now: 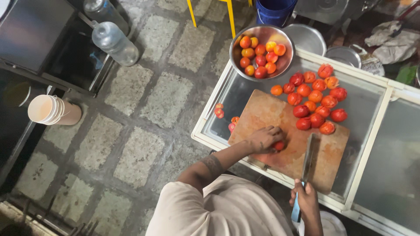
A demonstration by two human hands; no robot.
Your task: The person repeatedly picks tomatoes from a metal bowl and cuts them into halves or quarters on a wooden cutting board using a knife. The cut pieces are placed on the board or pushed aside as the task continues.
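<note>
- The left hand (264, 139) lay palm down, its fingers curled and pressed together at the tips, closed over something small.
- The left forearm ran bare from the short pale sleeve out to that hand, bent slightly at the elbow, with a dark band around it.
- The right hand (305, 199) was drawn close to the body, fist closed tight, knuckles up.

A small red tomato (279, 145) lies near the middle of a worn wooden cutting board (271, 113), mostly covered by curled fingers. Beside it rests a broad cleaver (307, 158), blade flat on the board, its blue handle pointing off the near edge.
</note>
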